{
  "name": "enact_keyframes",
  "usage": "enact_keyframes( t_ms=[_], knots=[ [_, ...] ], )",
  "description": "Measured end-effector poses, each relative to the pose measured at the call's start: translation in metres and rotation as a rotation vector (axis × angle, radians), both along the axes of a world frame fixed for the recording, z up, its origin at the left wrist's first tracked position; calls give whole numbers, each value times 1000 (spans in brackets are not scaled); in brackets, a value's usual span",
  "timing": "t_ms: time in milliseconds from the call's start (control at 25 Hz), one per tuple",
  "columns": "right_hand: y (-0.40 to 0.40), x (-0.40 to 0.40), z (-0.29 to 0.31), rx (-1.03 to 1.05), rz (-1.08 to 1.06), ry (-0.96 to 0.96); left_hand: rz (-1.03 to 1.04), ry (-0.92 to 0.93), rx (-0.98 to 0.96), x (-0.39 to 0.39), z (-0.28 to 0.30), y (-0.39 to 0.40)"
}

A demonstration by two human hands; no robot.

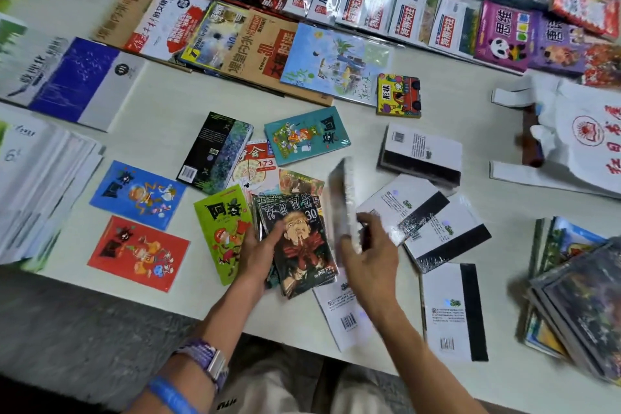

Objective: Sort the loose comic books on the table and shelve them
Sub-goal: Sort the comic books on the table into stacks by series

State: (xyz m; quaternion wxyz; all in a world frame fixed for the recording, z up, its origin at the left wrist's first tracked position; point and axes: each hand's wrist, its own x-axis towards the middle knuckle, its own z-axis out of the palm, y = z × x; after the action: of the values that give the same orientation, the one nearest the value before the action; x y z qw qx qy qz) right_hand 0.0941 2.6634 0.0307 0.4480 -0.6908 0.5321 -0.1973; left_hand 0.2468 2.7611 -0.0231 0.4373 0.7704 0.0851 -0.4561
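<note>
Now, left hand (258, 250) on manga stack (299, 245); rt hand (368, 259) lifting book (344, 202)

Pale, off-white surface (161, 101) filling most of the view, smooth and matte, evenly lit with soft, diffuse light and only faint shadows. Near edge running diagonally from the lower left up-frame down toward the lower right. Below that edge, grey speckled floor (84, 323), rough like concrete or terrazzo, darkening to near black at the bottom left corner. No walls or windows in view. Far side of the surface covered edge to edge, so its back rim cannot be made out. Slight motion blur across the right and upper left margins.
</note>
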Motion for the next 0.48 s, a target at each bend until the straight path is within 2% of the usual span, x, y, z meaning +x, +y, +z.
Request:
enact_keyframes(
  t_ms=[80,160,240,320,360,400,480],
  knots=[
    [26,17,2,-3,281,112,68,76,-63,-1,-2,0],
    [46,29,-5,-38,508,196,174,167,-206,1,0,4],
    [46,24,-14,-71,609,185,227,190,-251,0,-1,14],
    [34,6,-20,-66,688,94,121,122,-155,-3,-7,16],
    [29,-5,-23,0,681,48,26,46,-60,-5,-10,14],
    [23,-18,-26,113,586,1,-46,-23,29,-9,-10,9],
    [18,-42,-34,210,253,49,-82,-106,85,-13,-10,1]
  ],
)
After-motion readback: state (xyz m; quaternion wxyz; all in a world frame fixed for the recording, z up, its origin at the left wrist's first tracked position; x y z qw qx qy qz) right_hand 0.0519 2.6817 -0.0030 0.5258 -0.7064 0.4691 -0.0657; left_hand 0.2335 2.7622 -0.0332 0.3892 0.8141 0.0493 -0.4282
